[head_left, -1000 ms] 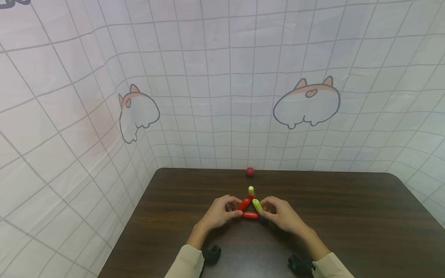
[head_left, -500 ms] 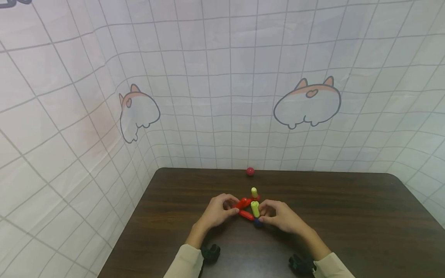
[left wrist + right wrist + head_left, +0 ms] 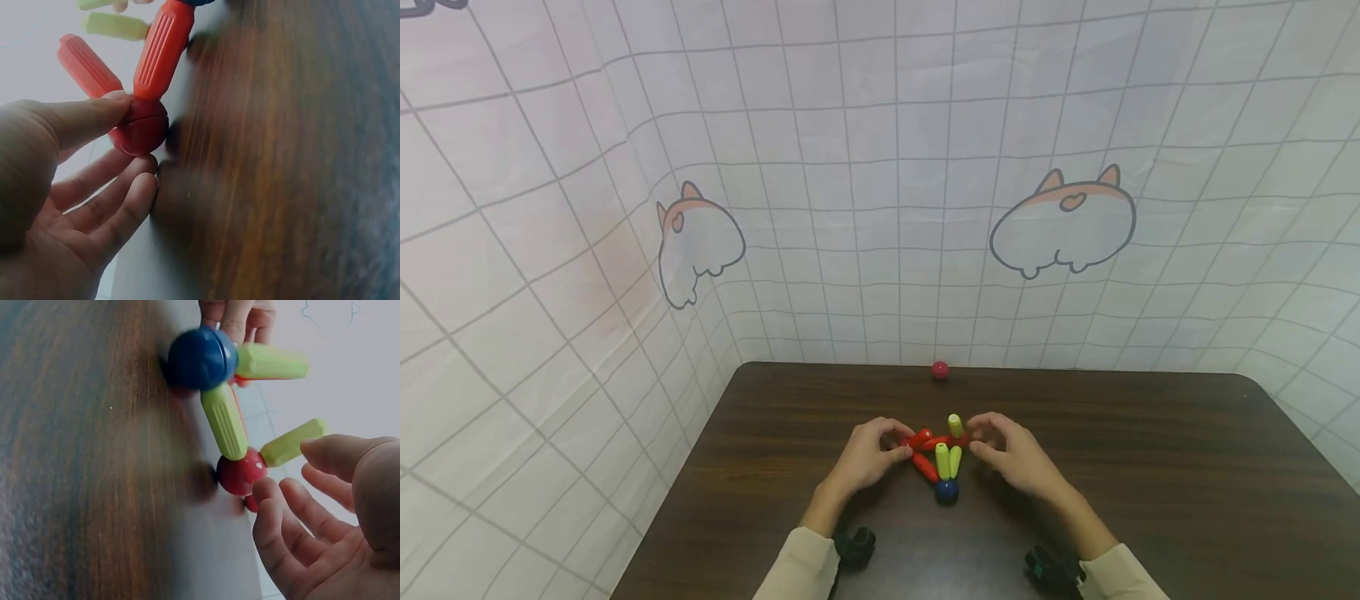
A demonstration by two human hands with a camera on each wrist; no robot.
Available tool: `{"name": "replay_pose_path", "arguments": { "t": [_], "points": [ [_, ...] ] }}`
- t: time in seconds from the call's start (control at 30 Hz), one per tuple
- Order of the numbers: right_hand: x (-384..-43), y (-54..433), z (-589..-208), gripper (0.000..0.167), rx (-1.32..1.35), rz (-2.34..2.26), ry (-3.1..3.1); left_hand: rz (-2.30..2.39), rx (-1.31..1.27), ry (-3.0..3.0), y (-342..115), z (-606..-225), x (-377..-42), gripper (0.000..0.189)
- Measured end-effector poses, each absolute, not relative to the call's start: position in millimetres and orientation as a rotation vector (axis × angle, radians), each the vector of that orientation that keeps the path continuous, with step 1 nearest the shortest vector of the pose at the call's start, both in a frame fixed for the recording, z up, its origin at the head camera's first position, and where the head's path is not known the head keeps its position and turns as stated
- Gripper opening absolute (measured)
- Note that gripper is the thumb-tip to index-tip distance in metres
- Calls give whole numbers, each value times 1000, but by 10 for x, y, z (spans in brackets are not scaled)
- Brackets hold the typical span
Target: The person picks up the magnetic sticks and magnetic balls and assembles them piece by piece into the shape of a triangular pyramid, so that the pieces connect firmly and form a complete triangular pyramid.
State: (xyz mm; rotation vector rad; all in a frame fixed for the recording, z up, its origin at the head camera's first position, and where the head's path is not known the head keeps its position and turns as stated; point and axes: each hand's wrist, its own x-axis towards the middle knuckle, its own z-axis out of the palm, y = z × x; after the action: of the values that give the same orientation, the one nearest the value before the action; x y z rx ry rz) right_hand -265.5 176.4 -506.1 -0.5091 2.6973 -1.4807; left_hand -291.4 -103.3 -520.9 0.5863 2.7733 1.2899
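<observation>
A triangle of toy building rods and balls lies on the table, its corners a red ball [image 3: 140, 128], a second red ball [image 3: 240, 474] and a blue ball [image 3: 197, 359]. Two red rods [image 3: 926, 468] and a yellow-green rod [image 3: 224, 422] join them. From each ball another rod sticks up: red [image 3: 90, 67] at the left, yellow-green [image 3: 272, 362] on the blue ball, yellow-green [image 3: 294, 442] on the right ball. My left hand [image 3: 868, 454] pinches the left red ball. My right hand [image 3: 1011, 454] is loosely spread, fingertips right at the other red ball, thumb overlapping its raised rod.
A loose red ball [image 3: 940, 370] sits at the far edge of the dark wooden table [image 3: 1150, 450]. Behind the table hangs a white grid-patterned cloth [image 3: 880, 208]. Black wrist devices [image 3: 856, 548] are worn below both hands.
The triangle has turned, its blue ball swinging toward the near side and out into view. The right hand has loosened from near the blue ball and shifted to the far-right red ball. The left hand keeps its hold.
</observation>
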Motion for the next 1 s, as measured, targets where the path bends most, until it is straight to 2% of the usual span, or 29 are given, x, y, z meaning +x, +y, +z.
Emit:
{"name": "replay_pose_path", "arguments": {
  "t": [0.13,0.67,0.83,1.0],
  "points": [
    [-2645,1764,-5058,33,-531,-1480,2686,1304,608,2760,-1012,-5205,-2900,21],
    [-2652,1728,-5059,25,-584,-1339,2699,1346,615,2747,-995,-5210,-2900,20],
    [-2638,1704,-5070,24,-598,-1346,2703,1340,676,2611,-1073,-5167,-2903,31],
    [-2626,1686,-5085,23,-601,-1363,2704,1299,715,2483,-1137,-5119,-2896,50]
  ]
}}
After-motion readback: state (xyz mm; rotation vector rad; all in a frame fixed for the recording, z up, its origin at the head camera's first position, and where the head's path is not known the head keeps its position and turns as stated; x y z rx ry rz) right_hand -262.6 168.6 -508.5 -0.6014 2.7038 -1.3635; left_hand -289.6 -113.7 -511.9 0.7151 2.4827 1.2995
